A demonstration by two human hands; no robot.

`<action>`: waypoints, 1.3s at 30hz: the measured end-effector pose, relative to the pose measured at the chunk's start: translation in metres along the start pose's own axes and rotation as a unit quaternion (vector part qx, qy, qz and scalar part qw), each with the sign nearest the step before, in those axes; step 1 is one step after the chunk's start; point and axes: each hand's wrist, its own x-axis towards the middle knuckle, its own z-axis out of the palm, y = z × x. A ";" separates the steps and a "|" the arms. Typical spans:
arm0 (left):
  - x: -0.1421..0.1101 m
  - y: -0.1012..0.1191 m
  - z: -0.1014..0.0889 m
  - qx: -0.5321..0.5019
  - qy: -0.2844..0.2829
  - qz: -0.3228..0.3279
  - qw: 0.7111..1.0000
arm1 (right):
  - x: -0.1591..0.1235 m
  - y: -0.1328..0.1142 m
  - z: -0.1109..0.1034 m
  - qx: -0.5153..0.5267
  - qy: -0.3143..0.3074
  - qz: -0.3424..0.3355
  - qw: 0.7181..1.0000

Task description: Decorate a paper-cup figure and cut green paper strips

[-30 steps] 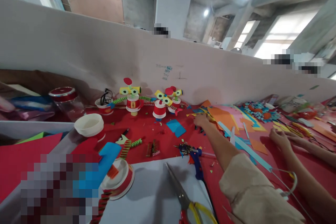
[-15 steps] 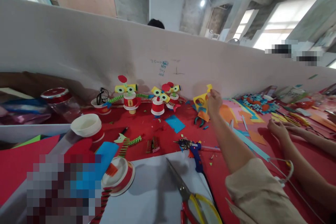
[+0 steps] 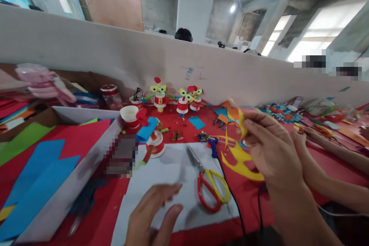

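Observation:
My right hand [image 3: 271,146] is raised at the right, thumb and fingers pinched on a cut-up piece of yellow paper [image 3: 240,161]. Curved strips and cut-out gaps show in the paper, which hangs below and left of the fingers, partly blurred. Low in the view, my left hand [image 3: 152,215] is open and holds nothing, thumb and fingers apart over a white sheet [image 3: 173,173]. Scissors [image 3: 204,169] with one red and one yellow handle lie on this sheet between my hands. Beyond them is a blue glue gun [image 3: 213,146].
Paper-cup figures [image 3: 182,104] with yellow eye pieces stand against the white partition [image 3: 129,54]. At left is a box [image 3: 95,161] of coloured paper. Paper cups [image 3: 129,115] and a lidded jar [image 3: 111,96] stand nearby. Another person's arms [image 3: 325,165] reach in from the right.
My right hand has come back from the far side of the table, bringing the yellow paper closer. My left hand has entered at the bottom. The view has shifted left, showing more of the box.

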 end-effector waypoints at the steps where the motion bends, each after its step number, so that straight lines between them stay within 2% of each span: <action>1: 0.009 0.010 0.001 -0.044 -0.015 -0.025 0.999 | -0.020 0.000 0.008 0.022 -0.014 0.025 0.999; 3: 0.020 0.026 0.005 -0.147 -0.060 -0.068 0.985 | -0.056 0.007 0.024 0.070 -0.028 0.075 0.994; 6: 0.013 0.035 0.013 -0.249 -0.045 -0.113 0.961 | -0.100 0.028 0.044 0.131 -0.028 0.141 0.981; 8: -0.001 0.032 0.015 -0.269 -0.025 -0.141 0.952 | -0.121 0.042 0.054 0.173 -0.008 0.181 0.968; 11: -0.021 0.021 0.011 -0.235 0.019 -0.189 0.953 | -0.139 0.059 0.064 0.243 0.022 0.259 0.935; 14: -0.030 0.011 -0.001 -0.217 0.022 -0.218 0.951 | -0.145 0.067 0.072 0.291 0.035 0.329 0.898; 17: -0.032 0.006 -0.016 -0.189 0.024 -0.228 0.955 | -0.147 0.076 0.076 0.298 0.039 0.355 0.885; 19: -0.031 0.005 -0.027 -0.136 0.036 -0.214 0.967 | -0.149 0.084 0.073 0.271 0.035 0.346 0.898; 21: -0.031 0.004 -0.037 -0.087 0.052 -0.193 0.976 | -0.152 0.093 0.066 0.197 0.011 0.309 0.930; 22: -0.031 0.003 -0.041 -0.080 0.058 -0.193 0.976 | -0.154 0.096 0.061 0.137 0.000 0.270 0.953; 24: -0.031 -0.001 -0.046 -0.126 0.060 -0.233 0.963 | -0.154 0.100 0.049 -0.011 -0.016 0.154 0.988; 26: -0.031 -0.007 -0.049 -0.221 0.059 -0.301 0.926 | -0.151 0.099 0.039 -0.146 -0.019 0.036 0.988; 27: -0.032 -0.010 -0.049 -0.269 0.064 -0.331 0.902 | -0.149 0.098 0.036 -0.189 -0.041 0.007 0.981; 28: -0.032 -0.013 -0.050 -0.311 0.070 -0.355 0.879 | -0.146 0.097 0.034 -0.214 -0.087 0.007 0.973; 30: -0.032 -0.017 -0.050 -0.365 0.086 -0.381 0.845 | -0.143 0.096 0.038 -0.212 -0.224 0.072 0.949; 32: -0.032 -0.016 -0.051 -0.386 0.079 -0.389 0.833 | -0.143 0.099 0.048 -0.162 -0.342 0.159 0.912; 33: -0.032 -0.015 -0.052 -0.382 0.066 -0.394 0.834 | -0.144 0.101 0.055 -0.135 -0.373 0.187 0.899; 35: -0.032 -0.011 -0.053 -0.356 0.038 -0.405 0.842 | -0.148 0.104 0.068 -0.087 -0.392 0.212 0.891; 37: -0.033 -0.011 -0.054 -0.316 0.026 -0.388 0.865 | -0.151 0.108 0.078 -0.054 -0.392 0.234 0.888; 39: -0.035 -0.013 -0.055 -0.274 0.024 -0.342 0.898 | -0.154 0.110 0.083 -0.041 -0.385 0.253 0.887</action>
